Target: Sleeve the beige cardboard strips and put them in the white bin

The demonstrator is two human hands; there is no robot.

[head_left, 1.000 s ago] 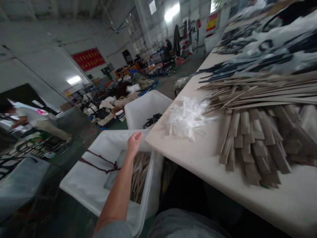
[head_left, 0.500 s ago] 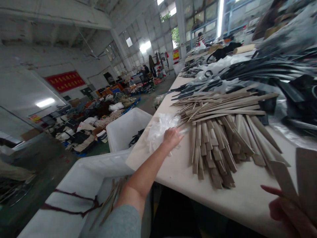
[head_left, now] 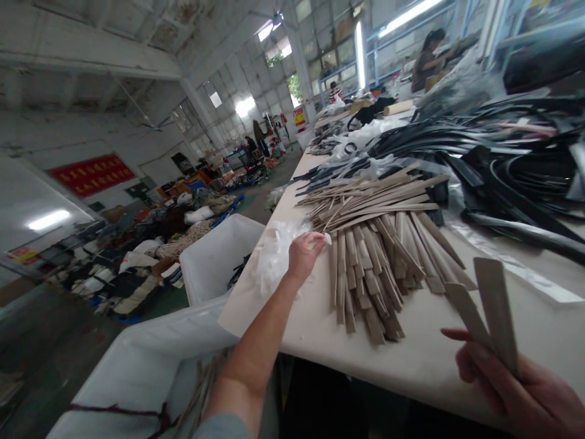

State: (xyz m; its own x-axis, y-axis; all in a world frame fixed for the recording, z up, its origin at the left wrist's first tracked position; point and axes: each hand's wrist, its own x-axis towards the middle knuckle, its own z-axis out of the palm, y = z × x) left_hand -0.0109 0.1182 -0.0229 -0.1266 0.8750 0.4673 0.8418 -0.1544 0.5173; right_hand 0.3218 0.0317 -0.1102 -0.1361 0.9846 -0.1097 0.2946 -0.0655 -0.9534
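On the left of the table, my left hand [head_left: 303, 255] reaches out with fingers pinched on a small white scrap [head_left: 328, 239], perhaps plastic film. Beneath and beside that hand is a crumpled heap of clear-white plastic pieces [head_left: 272, 259]. Two flat taupe strips [head_left: 497, 308] with rounded ends stick up from my right hand [head_left: 507, 381], which is closed round them at the lower right. Between the hands lies a fanned pile of similar taupe strips [head_left: 365, 268], their ends pointing towards me. More taupe strips lie crosswise over its far side.
Black strips [head_left: 420, 137] and plastic wrapping cover the far table. White bins [head_left: 150, 347] stand against the table's left edge, the nearer one with strips inside. A person [head_left: 425, 64] works at the far right. Heaped goods [head_left: 137, 268] lie on the floor at left.
My view has turned to the right, so more of the right hand and its strips shows. The left hand stays beside the plastic heap, its wrist now more raised.
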